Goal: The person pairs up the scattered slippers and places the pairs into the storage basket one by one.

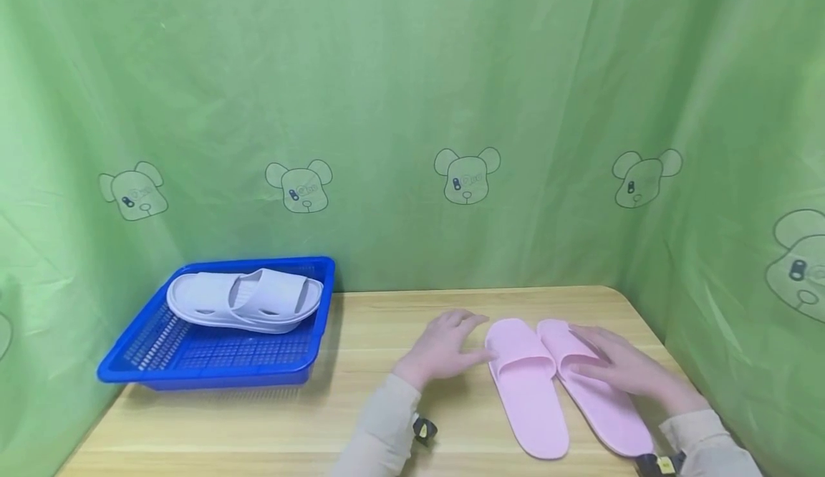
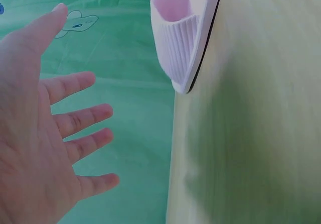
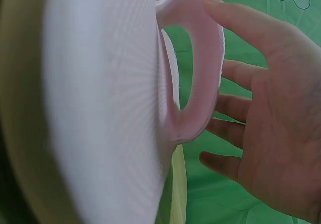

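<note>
Two pink slippers lie side by side on the wooden table, toes pointing away and heels spread apart. The left slipper has my left hand just beside its toe strap, fingers spread and nothing held. Over the strap of the right slipper is my right hand, its fingers extended. In the right wrist view the right thumb is right at the edge of the pink strap, with the other fingers loosely straight beyond it. The left wrist view shows the left palm facing the slipper's ribbed toe end.
At the left of the table stands a blue plastic basket with a pair of pale lavender-white slippers stacked at its back. A green curtain with bear-head prints surrounds the wooden table top at the back and sides.
</note>
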The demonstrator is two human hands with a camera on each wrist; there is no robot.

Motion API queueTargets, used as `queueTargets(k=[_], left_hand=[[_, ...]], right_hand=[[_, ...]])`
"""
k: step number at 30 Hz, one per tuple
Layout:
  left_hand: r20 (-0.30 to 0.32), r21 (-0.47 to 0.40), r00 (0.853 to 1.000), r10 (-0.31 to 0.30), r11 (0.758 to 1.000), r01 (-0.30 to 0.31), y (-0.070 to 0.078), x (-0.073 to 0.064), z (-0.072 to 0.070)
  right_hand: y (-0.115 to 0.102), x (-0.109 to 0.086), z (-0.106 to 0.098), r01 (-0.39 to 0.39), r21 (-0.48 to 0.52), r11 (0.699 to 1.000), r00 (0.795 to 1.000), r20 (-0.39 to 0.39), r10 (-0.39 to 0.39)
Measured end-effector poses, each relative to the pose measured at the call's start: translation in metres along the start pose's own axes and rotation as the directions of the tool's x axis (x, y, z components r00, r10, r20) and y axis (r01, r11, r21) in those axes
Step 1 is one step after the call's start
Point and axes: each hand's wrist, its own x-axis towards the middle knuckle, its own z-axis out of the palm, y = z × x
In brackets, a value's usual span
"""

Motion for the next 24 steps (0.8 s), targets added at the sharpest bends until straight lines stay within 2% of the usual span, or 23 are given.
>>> queueTargets(k=[13,24], left_hand=[[0.013,-0.047,1.0,-0.014,0.999,0.015,0.005,0.006,0.014],[0.025,-0.132,0.998,-0.064,0.989,0.067,0.005,0.011,0.028]], right_hand=[[0.002,0.002,0.007,-0.018,0.02,1.0,1.0,0.018,0.018],[0.0,0.004,0.008,-0.026,0.005,1.0,1.0,0.006,0.026]])
